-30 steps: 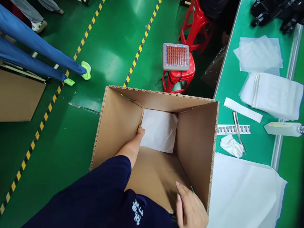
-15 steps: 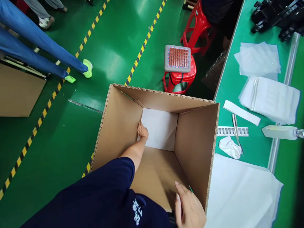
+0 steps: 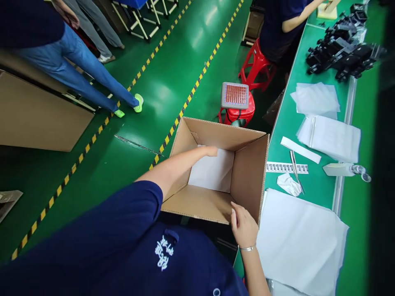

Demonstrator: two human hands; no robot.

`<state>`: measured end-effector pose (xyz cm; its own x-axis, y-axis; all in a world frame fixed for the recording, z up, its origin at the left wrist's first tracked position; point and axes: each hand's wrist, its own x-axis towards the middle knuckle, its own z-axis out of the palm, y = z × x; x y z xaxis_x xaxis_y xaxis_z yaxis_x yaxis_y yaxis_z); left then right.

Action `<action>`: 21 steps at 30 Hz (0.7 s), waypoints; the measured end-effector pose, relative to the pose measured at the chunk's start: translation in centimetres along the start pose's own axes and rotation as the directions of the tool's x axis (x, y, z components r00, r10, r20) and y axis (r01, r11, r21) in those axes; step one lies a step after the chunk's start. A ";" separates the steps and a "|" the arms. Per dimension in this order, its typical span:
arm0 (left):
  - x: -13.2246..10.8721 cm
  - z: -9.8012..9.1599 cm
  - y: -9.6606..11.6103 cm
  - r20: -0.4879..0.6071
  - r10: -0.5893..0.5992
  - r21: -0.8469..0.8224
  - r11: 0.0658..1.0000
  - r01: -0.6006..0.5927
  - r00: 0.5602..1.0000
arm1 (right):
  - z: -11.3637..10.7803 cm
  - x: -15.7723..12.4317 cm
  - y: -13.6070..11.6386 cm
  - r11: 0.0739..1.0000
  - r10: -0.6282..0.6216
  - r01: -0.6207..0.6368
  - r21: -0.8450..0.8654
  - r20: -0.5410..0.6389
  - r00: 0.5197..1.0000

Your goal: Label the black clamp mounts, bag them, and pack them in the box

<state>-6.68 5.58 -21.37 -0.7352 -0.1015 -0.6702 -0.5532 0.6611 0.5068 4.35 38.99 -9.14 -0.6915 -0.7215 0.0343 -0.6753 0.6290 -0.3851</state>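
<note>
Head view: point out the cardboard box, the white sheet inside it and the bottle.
Cardboard box [image 3: 249, 174]: head view, on its right inner wall.
White sheet [image 3: 212, 173]: head view, near its middle.
Bottle [image 3: 339, 169]: head view, on its body.

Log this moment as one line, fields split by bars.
left hand: over white sheet in cardboard box, grip unclear | right hand: at box's near-right corner | green workbench: right of box, bearing bottle

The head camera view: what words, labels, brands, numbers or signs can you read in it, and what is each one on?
None can be read for certain.
Navy shirt: white stylised marks like lettering, too unclear to quote.
Cardboard box and the white sheet inside: no print visible.
Bottle on the bench: no readable label.
</note>
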 end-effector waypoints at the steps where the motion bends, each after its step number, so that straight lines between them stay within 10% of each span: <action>1: -1.6 -2.0 1.2 0.007 0.067 0.009 0.998 -0.067 0.998 | 0.1 -0.2 0.0 1.000 0.015 -0.015 0.002 0.038 0.999; 5: -11.6 -9.1 3.8 -0.042 0.346 0.027 0.938 -0.345 0.937 | -0.1 -1.2 0.5 0.994 0.107 -0.112 0.019 0.186 0.977; 9: -23.9 -12.8 -0.4 -0.373 0.555 0.084 0.818 -0.569 0.744 | -1.0 -1.1 -1.8 0.982 0.176 -0.182 0.055 0.093 0.980; 11: -28.9 -12.6 -5.7 -0.486 0.464 0.070 0.866 -0.495 0.741 | -0.7 -0.1 -5.8 0.972 0.211 -0.212 0.099 0.024 0.977; 15: -35.8 -9.0 -20.3 -0.383 0.183 -0.042 0.976 -0.215 0.905 | 3.1 3.3 -18.5 0.965 0.185 -0.203 0.168 0.115 0.976; 21: -46.8 -3.8 -39.9 -0.224 -0.062 -0.114 0.993 0.037 0.973 | 8.4 9.2 -31.7 0.876 0.468 -0.376 -0.302 0.340 0.816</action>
<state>48.30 -18.87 -8.18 -0.7683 -0.3060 -0.5622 -0.6213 0.5677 0.5400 21.54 10.03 -4.38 -0.7932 -0.3925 -0.4656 -0.4085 0.9100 -0.0712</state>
